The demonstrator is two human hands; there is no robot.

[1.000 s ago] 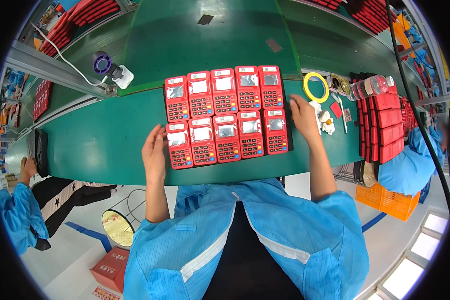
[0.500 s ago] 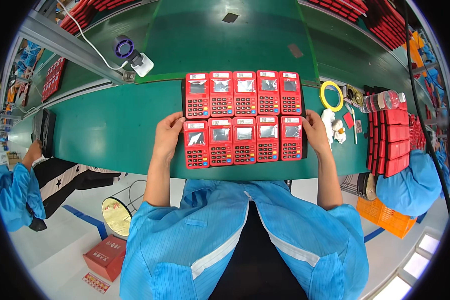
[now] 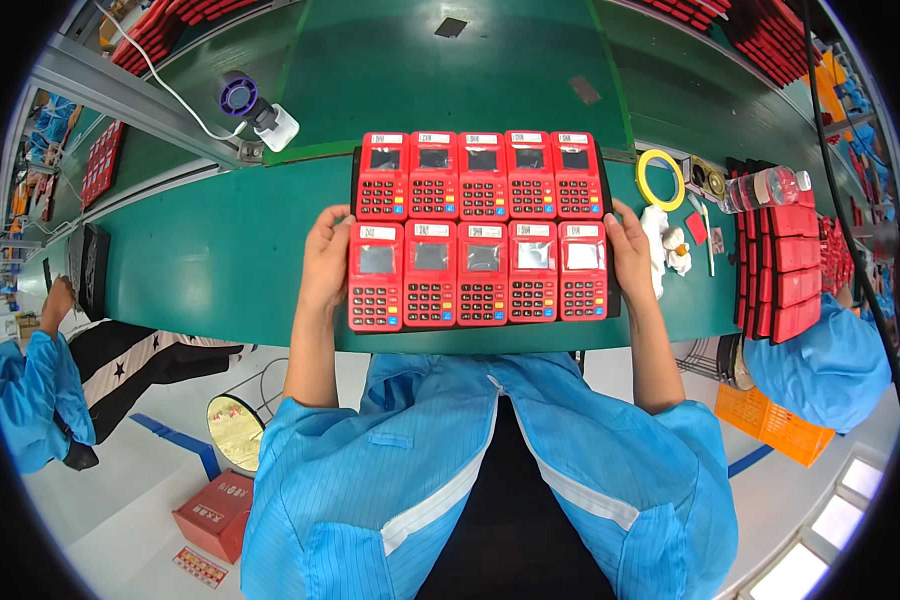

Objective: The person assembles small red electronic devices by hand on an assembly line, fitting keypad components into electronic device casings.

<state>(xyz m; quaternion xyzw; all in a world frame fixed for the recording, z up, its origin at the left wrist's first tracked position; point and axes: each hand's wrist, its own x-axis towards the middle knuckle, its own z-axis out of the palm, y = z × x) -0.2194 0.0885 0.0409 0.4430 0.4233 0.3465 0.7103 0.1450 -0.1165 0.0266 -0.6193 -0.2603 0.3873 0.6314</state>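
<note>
between both hands (image 3: pixel 325 258) (image 3: pixel 632 258), terminal tray (image 3: pixel 613 303)

The terminals (image 3: pixel 482 277) are red, with black, yellow and blue keys (image 3: pixel 370 309), white labels (image 3: pixel 378 233) and grey, silvery-glinting screens (image 3: pixel 377 260); their tray (image 3: pixel 613 302) is black, the worktop (image 3: pixel 200 270) green. The person's smock (image 3: pixel 340 480) is sky blue with fine darker stripes and a white zip edge (image 3: pixel 430 513). The tape roll (image 3: pixel 641 182) is yellow, the fan (image 3: pixel 238 94) black and purple, the crate (image 3: pixel 770 423) orange; a co-worker's black trousers (image 3: pixel 175 381) bear a cream band (image 3: pixel 136 362) with black stars
</note>
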